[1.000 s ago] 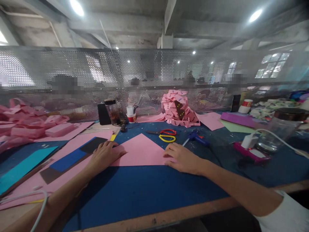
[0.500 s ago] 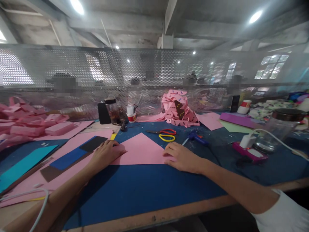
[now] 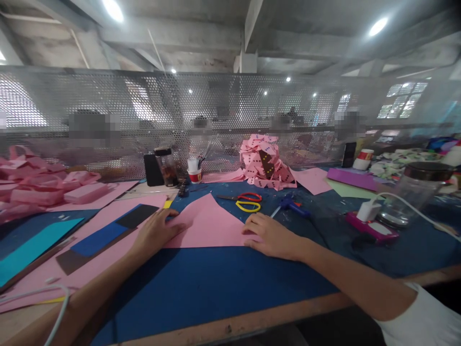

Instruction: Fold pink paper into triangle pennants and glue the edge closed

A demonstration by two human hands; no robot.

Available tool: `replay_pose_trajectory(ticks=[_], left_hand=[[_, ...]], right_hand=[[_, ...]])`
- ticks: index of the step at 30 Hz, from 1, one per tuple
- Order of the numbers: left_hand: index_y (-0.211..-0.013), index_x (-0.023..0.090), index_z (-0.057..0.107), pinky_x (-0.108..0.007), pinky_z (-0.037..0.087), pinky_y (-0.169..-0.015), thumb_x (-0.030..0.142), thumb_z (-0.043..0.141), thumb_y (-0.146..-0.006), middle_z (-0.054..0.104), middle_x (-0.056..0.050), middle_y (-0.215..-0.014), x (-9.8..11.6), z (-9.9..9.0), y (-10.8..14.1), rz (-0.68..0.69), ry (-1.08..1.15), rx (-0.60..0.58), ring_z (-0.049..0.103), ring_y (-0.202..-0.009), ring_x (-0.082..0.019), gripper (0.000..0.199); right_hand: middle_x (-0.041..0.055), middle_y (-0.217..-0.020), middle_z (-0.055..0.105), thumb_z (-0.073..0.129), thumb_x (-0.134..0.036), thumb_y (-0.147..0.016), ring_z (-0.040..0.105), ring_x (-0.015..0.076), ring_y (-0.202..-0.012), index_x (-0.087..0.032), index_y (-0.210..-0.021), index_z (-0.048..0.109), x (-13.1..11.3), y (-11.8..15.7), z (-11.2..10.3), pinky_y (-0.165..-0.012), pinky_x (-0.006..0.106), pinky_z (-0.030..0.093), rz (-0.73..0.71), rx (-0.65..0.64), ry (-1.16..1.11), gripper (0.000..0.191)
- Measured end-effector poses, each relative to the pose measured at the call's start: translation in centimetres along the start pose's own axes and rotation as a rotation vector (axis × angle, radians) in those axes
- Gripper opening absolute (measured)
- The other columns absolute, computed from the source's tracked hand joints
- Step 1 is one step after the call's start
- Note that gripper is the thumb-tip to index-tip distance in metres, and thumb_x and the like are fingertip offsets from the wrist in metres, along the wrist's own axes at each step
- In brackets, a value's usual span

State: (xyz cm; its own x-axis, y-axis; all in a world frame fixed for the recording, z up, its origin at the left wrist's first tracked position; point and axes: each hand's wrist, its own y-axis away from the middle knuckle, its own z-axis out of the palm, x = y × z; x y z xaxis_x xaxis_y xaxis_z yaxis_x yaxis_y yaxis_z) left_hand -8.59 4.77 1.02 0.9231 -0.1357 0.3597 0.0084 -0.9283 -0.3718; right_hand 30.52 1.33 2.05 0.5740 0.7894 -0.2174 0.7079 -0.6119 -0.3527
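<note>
Blue worktop (image 3: 216, 293) fills the head view's foreground; pink paper (image 3: 209, 223) lies on it between left hand (image 3: 154, 231) and right hand (image 3: 272, 235), curved fingers over its ends, whether pinching I cannot tell; the step looks like shaping it, the next move needing even control from both.

Scissors (image 3: 238, 197) behind the sheet (image 3: 209, 226) — glue gun (image 3: 292, 205), apparently, to their right.

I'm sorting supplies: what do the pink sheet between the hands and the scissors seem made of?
Pink sheet: probably paper or thin card, matte, edges curving.

Scissors: dull dark blades, probably metal by their slim taper; smooth red and yellow handles, their even colour suggesting plastic.
</note>
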Motion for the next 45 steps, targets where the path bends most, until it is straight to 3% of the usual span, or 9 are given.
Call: replay_pose_trajectory(ticks=[4, 9, 17, 26, 36, 42, 45], left_hand=[[-0.122, 0.017, 0.065, -0.046, 0.057, -0.096, 0.043, 0.067, -0.097, 0.069, -0.009, -0.122, 0.6, -0.2, 0.2, -0.012, 0.128, 0.035, 0.068, -0.108, -0.024, 0.036], [-0.119, 0.024, 0.066, -0.037, 0.056, -0.097, 0.054, 0.074, -0.08, 0.075, -0.005, -0.115, 1.5, -0.8, 0.8, 0.021, 0.319, 0.089, 0.072, -0.11, -0.027, 0.05], [-0.118, 0.02, 0.066, -0.038, 0.056, -0.091, 0.06, 0.076, -0.076, 0.075, -0.008, -0.111, 1.8, -1.2, 1.0, -0.012, 0.559, 0.128, 0.073, -0.101, -0.027, 0.059], [-0.121, 0.022, 0.066, -0.036, 0.056, -0.09, 0.057, 0.081, -0.076, 0.073, -0.007, -0.12, 2.5, -2.0, 1.5, -0.073, 0.73, 0.125, 0.07, -0.109, -0.026, 0.059], [-0.118, 0.022, 0.066, -0.038, 0.055, -0.096, 0.056, 0.086, -0.068, 0.071, -0.008, -0.124, 3.4, -2.6, 1.6, -0.125, 0.83, 0.112, 0.066, -0.118, -0.029, 0.063], [-0.132, 0.025, 0.061, -0.035, 0.058, -0.087, 0.052, 0.091, -0.064, 0.072, -0.008, -0.126, 3.6, -2.8, 1.4, -0.177, 0.888, 0.055, 0.068, -0.115, -0.028, 0.079], [-0.128, 0.024, 0.064, -0.032, 0.058, -0.082, 0.054, 0.088, -0.067, 0.075, -0.008, -0.119, 3.6, -2.9, 1.5, -0.181, 0.919, -0.013, 0.07, -0.108, -0.027, 0.072]], right_hand=[[0.0092, -0.116, 0.066, 0.068, -0.037, -0.098, 0.06, 0.0248, -0.113, -0.018, -0.118, 0.071, 0.1, 0.1, 0.1, -0.104, 0.043, 0.05, -0.009, 0.006, 0.002, 0.028], [0.0093, -0.117, 0.067, 0.07, -0.034, -0.096, 0.061, 0.0252, -0.117, -0.019, -0.12, 0.069, 0.0, 0.0, 0.1, -0.106, 0.042, 0.049, 0.013, 0.033, -0.021, 0.028], [0.0146, -0.14, 0.063, 0.066, -0.041, -0.098, 0.056, 0.0312, -0.133, -0.019, -0.136, 0.058, 0.1, 0.0, -0.2, -0.112, 0.052, 0.044, 0.187, 0.081, -0.033, 0.044], [0.0133, -0.121, 0.069, 0.068, -0.03, -0.095, 0.065, 0.0272, -0.115, -0.018, -0.13, 0.06, -0.4, -0.4, -0.3, -0.102, 0.047, 0.05, 0.263, 0.106, -0.16, 0.038], [0.0018, -0.097, 0.064, 0.068, -0.021, -0.086, 0.062, 0.0157, -0.085, -0.018, -0.13, 0.058, -0.8, -1.0, -0.7, -0.086, 0.035, 0.053, 0.42, 0.136, -0.666, 0.045], [0.0065, -0.107, 0.066, 0.065, -0.022, -0.086, 0.063, 0.0173, -0.092, -0.017, -0.125, 0.062, 0.5, -1.2, -1.3, -0.089, 0.036, 0.053, 0.447, 0.154, -0.669, 0.039], [0.0077, -0.106, 0.069, 0.066, -0.024, -0.087, 0.066, 0.0184, -0.093, -0.016, -0.125, 0.063, 1.7, -1.8, -2.6, -0.09, 0.037, 0.053, 0.423, 0.161, -0.617, 0.039]])
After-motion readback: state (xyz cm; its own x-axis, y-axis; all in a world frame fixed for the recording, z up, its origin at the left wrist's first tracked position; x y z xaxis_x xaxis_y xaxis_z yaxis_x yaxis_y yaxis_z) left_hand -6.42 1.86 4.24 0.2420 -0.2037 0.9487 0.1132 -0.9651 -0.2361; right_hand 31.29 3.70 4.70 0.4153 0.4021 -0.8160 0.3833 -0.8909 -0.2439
